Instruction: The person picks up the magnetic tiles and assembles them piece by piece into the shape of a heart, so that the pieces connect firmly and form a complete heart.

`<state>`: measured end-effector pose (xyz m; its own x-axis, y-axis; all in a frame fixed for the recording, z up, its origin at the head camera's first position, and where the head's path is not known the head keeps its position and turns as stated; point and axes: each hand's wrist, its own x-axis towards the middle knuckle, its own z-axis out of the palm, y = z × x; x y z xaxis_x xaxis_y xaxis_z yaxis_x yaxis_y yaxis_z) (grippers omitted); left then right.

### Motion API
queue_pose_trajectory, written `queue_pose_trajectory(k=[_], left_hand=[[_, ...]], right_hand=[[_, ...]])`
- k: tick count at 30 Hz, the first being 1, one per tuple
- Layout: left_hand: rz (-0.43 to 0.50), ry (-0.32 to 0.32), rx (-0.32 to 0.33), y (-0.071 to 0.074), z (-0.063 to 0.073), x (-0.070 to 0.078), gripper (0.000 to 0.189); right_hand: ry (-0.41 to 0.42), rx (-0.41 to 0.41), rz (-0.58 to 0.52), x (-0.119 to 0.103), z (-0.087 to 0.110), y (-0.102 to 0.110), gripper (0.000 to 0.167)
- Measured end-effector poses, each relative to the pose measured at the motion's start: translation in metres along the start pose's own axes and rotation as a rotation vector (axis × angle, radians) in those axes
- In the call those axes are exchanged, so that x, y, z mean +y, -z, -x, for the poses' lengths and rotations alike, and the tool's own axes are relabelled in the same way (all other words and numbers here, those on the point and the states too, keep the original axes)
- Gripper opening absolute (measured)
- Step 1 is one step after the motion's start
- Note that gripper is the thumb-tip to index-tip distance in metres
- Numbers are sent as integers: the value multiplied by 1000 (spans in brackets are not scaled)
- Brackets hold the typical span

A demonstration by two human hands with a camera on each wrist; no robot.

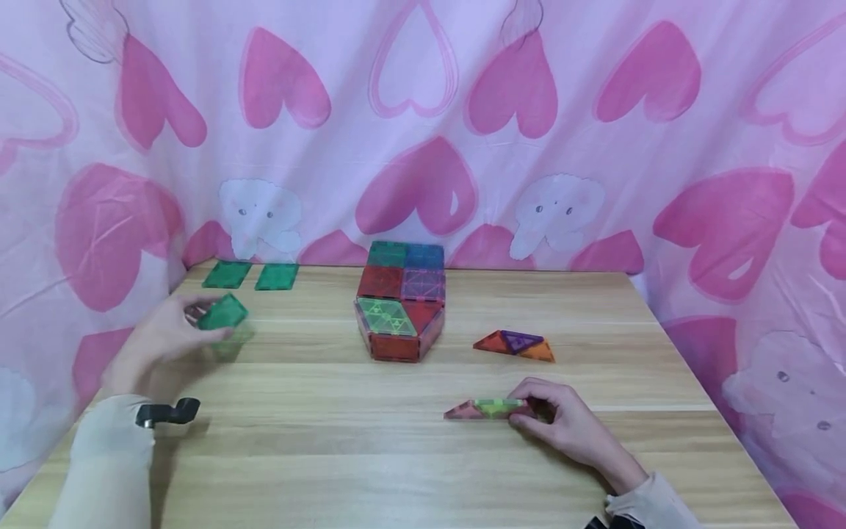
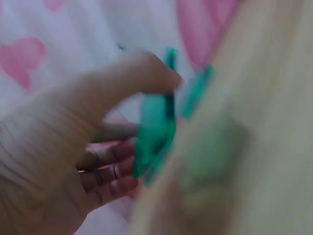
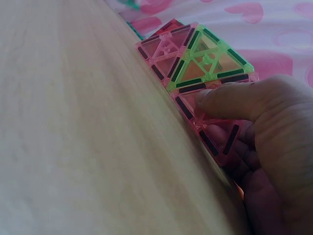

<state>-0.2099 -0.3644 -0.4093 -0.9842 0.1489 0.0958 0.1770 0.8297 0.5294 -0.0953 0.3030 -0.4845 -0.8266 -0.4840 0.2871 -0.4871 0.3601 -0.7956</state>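
My left hand point(image 1: 173, 332) pinches a green square magnetic tile point(image 1: 223, 312) between thumb and fingers, tilted above the table's left side. In the left wrist view the thumb lies over that blurred tile point(image 2: 156, 122). At the front right, my right hand point(image 1: 558, 420) grips one end of a row of joined triangle tiles point(image 1: 485, 409), pink at the ends and yellow-green in the middle. Seen by the right wrist camera, the thumb presses on the pink triangle point(image 3: 210, 125) beside the green triangle point(image 3: 208, 58); the fingers behind are partly hidden.
A block of joined tiles point(image 1: 395, 347) in red, green, blue and pink stands at the table's centre back. Two green squares point(image 1: 227, 275) lie at the back left. Right of the block lies a strip of orange and purple triangles point(image 1: 518, 343). A heart-patterned curtain point(image 1: 416, 176) hangs behind.
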Motion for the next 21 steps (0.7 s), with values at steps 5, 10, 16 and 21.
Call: queue_pose_trajectory(k=[5, 10, 16, 21], left_hand=[[243, -89, 203, 23, 9, 59, 73], [531, -519, 234, 23, 20, 140, 82], [605, -788, -45, -35, 28, 224, 90], [506, -694, -194, -101, 37, 256, 87]], right_hand=[[20, -18, -8, 2, 0, -1, 28], [27, -38, -12, -1, -1, 0, 25], [30, -68, -46, -1, 0, 1, 23], [27, -83, -51, -1, 0, 1, 21]])
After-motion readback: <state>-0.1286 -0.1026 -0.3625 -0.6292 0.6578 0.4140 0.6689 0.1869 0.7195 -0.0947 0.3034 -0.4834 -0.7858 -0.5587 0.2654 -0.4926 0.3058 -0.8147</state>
